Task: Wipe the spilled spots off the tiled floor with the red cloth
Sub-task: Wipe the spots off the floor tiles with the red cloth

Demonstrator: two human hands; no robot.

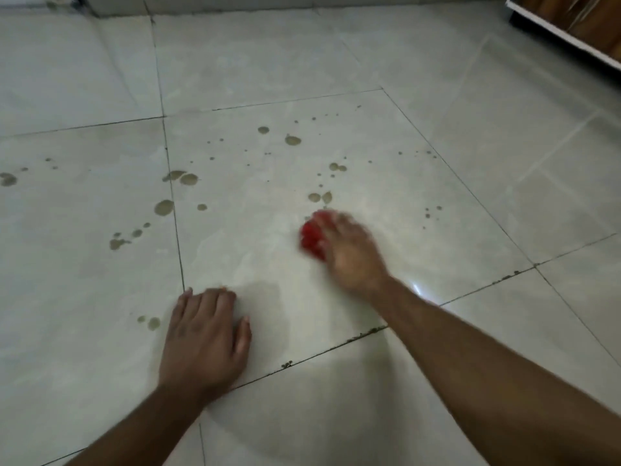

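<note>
Red cloth (311, 237) bunched into a small wad on the tiled floor (437, 105), on the big central tile, right of its middle. Right hand (349, 253) is pressed down over it, fingers curled onto the wad and gripping it; only the left part of the cloth shows past the fingers. Hand and cloth are motion-blurred, so single fingers can't be told apart. Right forearm runs in from the lower right corner.

Spilled spots (293, 140), brownish drops of mixed size, scattered over the same tile above and left of the cloth. Two medium drops (320, 197) sit just above the cloth, near the fingertips. A pair (337, 167) lies further up, small specks to the right near the grout line. Larger blotches (183, 177) straddle the left grout line, more (164, 207) below them, and a cluster (118, 243) on the left tile. One blotch (8, 179) at the far left edge. Two small drops (150, 322) just left of the left hand.

Tile patch between the two hands looks paler and smeared, with no drops on it.

Left hand (205, 334) flat on the floor, palm down, fingers together and extended, thumb out to the right, holding nothing. It rests at the lower left corner of the central tile, well apart from the cloth.

Wooden furniture with white edge (568, 31) at top right corner; type unclear. Wall base (235, 3) along the top edge.
</note>
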